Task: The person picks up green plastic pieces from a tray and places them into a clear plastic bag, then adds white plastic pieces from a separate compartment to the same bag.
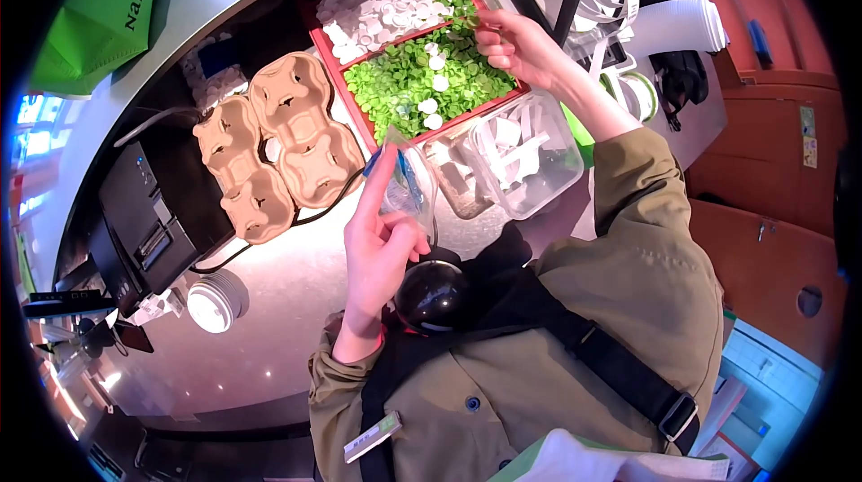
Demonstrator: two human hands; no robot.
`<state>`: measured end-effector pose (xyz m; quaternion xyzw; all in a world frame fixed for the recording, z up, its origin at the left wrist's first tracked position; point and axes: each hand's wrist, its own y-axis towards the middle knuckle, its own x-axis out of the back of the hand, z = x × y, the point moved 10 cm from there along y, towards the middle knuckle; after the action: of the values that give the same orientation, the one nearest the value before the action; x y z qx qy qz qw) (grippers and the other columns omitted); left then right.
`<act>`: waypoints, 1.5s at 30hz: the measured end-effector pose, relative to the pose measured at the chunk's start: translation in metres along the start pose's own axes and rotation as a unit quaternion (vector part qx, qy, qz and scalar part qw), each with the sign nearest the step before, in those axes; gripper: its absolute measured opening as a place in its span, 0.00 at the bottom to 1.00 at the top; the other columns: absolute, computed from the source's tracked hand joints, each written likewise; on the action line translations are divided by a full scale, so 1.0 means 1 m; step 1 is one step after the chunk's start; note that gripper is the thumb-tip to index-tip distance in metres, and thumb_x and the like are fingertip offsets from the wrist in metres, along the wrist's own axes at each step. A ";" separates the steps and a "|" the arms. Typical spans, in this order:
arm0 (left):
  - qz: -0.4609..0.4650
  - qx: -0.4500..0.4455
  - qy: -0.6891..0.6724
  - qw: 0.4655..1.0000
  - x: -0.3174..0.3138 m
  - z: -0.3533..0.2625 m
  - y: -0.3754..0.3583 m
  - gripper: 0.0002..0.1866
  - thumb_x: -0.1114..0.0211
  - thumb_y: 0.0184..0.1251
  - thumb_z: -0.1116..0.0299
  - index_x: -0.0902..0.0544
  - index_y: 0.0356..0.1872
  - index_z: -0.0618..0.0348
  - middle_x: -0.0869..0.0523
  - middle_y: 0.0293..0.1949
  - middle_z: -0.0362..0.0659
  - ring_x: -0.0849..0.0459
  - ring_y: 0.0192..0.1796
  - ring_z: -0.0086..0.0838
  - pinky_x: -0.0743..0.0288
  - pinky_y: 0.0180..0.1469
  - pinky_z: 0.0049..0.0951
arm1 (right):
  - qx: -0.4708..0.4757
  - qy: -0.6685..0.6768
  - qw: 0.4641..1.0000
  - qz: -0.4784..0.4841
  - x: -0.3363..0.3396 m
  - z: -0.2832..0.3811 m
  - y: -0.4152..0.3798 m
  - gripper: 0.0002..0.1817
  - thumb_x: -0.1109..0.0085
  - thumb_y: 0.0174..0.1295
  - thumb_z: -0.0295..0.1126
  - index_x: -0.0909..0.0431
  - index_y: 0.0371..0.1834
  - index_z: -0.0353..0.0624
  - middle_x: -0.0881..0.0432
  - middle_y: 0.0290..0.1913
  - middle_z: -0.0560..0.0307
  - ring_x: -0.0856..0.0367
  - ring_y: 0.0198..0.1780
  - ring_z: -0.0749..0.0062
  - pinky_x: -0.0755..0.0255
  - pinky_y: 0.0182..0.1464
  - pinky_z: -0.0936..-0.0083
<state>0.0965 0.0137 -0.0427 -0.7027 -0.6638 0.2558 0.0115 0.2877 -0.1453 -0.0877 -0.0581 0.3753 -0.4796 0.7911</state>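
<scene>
My left hand has its index finger stretched upward and its other fingers curled. It appears to grip the edge of a clear plastic bag with blue marks; part of the bag is hidden. My right hand is over the right side of a red divided tray, fingers drawn together; whatever is between the fingertips is too small to name. Small green pieces fill the tray's near compartment, with a few white round ones on top. White round pieces fill most of the far compartment.
Right of the bag sits a clear plastic tub holding white strips. Brown cardboard cup carriers lie left of the tray, beside a black machine with a cable. Stacked white lids and stacked white cups stand farther out.
</scene>
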 end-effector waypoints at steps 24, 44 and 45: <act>-0.005 -0.003 0.028 1.000 -0.009 -0.001 -0.003 0.36 0.58 0.51 0.84 0.45 0.68 0.58 0.23 0.24 0.35 0.28 0.21 0.13 0.35 0.23 0.11 | 0.064 -0.415 0.907 0.022 -0.079 0.010 -0.058 0.13 0.49 0.62 0.41 0.25 0.39 0.43 0.30 0.21 0.69 0.35 0.18 0.90 0.44 0.18 0.89; -0.037 -0.036 0.069 0.996 -0.016 0.004 -0.002 0.39 0.58 0.48 0.87 0.46 0.68 0.57 0.27 0.54 0.41 0.28 0.22 0.15 0.34 0.23 0.13 | 0.345 -0.733 0.584 -0.054 -0.057 0.032 -0.046 0.08 0.45 0.54 0.29 0.24 0.36 0.38 0.25 0.35 0.48 0.23 0.40 0.53 0.28 0.43 0.65; -0.041 -0.040 0.066 0.996 -0.017 0.001 -0.002 0.39 0.58 0.48 0.87 0.46 0.68 0.56 0.26 0.53 0.41 0.28 0.22 0.15 0.34 0.23 0.13 | 0.330 -0.738 0.586 -0.045 -0.052 0.028 -0.039 0.08 0.45 0.54 0.28 0.24 0.35 0.37 0.25 0.35 0.48 0.23 0.39 0.53 0.29 0.42 0.65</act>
<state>0.0948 -0.0020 -0.0374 -0.6903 -0.6995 0.1811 0.0374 0.2646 -0.1316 -0.0218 -0.1437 -0.5253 -0.3979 0.7383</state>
